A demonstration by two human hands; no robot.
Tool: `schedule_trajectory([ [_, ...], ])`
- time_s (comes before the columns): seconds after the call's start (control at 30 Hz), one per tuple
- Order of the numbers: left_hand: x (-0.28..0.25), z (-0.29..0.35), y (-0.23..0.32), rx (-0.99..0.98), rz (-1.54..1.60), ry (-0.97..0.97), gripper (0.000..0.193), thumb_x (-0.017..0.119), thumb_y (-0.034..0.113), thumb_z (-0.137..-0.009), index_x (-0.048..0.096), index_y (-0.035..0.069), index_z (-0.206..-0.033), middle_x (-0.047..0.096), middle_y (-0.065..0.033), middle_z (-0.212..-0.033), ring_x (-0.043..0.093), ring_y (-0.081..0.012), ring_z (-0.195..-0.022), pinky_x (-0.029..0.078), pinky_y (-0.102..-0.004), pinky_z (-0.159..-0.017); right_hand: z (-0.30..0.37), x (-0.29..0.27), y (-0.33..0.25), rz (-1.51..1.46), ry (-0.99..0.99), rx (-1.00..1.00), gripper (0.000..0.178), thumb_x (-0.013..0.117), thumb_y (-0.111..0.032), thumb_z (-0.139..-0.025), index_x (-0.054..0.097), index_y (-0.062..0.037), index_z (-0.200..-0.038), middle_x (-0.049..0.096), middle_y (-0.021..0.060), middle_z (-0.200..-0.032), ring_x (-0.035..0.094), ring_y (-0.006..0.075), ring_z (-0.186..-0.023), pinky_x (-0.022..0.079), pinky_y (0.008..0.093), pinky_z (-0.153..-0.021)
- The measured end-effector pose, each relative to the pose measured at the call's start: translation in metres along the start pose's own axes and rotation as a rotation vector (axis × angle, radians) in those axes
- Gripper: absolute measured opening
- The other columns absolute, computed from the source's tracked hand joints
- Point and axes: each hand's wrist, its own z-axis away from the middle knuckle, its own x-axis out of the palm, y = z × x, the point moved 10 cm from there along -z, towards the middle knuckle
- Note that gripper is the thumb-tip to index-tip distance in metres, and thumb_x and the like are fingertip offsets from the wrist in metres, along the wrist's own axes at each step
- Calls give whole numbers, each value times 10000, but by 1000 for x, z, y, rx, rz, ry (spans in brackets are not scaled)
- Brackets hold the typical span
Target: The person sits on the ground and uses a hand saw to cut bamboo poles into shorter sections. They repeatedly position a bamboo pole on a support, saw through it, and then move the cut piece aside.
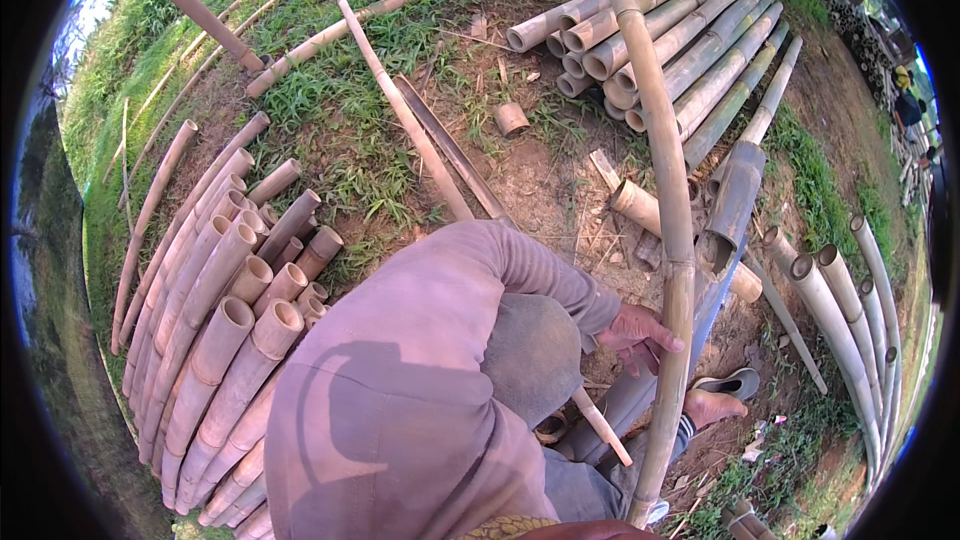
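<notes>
So you were outdoors on bare dirt (545,180) littered with chips, with grass (370,175) creeping in up and left of the co-worker's hand (640,332). Neither of your own hands showed, so I couldn't tell if they were open or gripping anything. The co-worker's hand was at the pole (679,280), fingers bent, a fingertip lapping over its left edge; couldn't tell how tight that was.

Counting out from that hand: one pole right at it, one cap (530,355) just left, one bare foot (714,407) and one shoe (735,381) near it to the lower right, one offcut (510,119) further up and left. Plus three bamboo piles: the left pile (220,340), too overlapped to count, the far pile (680,35) beyond the hand, at least ten, and the right pile (830,305), at least five.

The pole's long axis ran nearly straight away from you, bowing slightly right beside the hand. Its near end sat below the hand, low in your view; the other end ran out past the top, leaning a bit left.
</notes>
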Motion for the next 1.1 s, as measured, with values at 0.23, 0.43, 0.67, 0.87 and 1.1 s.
schedule_trajectory([
  [0.23, 0, 17, -18, 45, -53, -7, 689, 840, 480, -879, 638, 87, -1408, 681, -128, -1366, 631, -292, -1276, 535, -524, -983, -55, -11, 106, 150, 55, 9, 747, 829, -246, -749, 568, -35, -1417, 656, 247, -1249, 628, 463, -1167, 512, 568, -980],
  [0.43, -128, 88, 48, 363, 203, 467, 584, 813, 440, -884, 633, 122, -1340, 707, -102, -1297, 662, -251, -1191, 500, -486, -1024, -243, -8, 8, 76, 181, -202, 803, 831, -137, -717, 531, -111, -1461, 626, 161, -1210, 619, 370, -1150, 476, 528, -956],
  [0.67, -230, 181, 138, 326, -395, 1080, 680, 774, 553, -931, 651, 20, -1336, 746, -171, -1190, 744, -257, -977, 596, -343, -798, -422, 38, -84, -25, 246, -183, 756, 837, -166, -827, 527, -208, -1515, 616, 79, -1355, 558, 311, -1326, 388, 525, -1138],
  [0.87, -195, 382, 112, 229, -1321, 2308, 869, 874, 356, -822, 440, 140, -1544, 415, -187, -1585, 353, -407, -1489, 302, -534, -1212, -405, -2, -201, -314, 358, -212, 538, 780, -270, -888, 616, -121, -1378, 603, 120, -1393, 558, 334, -1301, 404, 504, -1111],
  [1.1, -364, 464, -29, 941, 548, 1649, 380, 670, 3, -964, 509, -34, -1306, 705, -143, -932, 677, -186, -651, 566, -299, -549, -178, 53, -304, -622, -220, -552, 687, 860, -348, -802, 612, -70, -1379, 632, 137, -1259, 614, 344, -1152, 458, 494, -983],
])
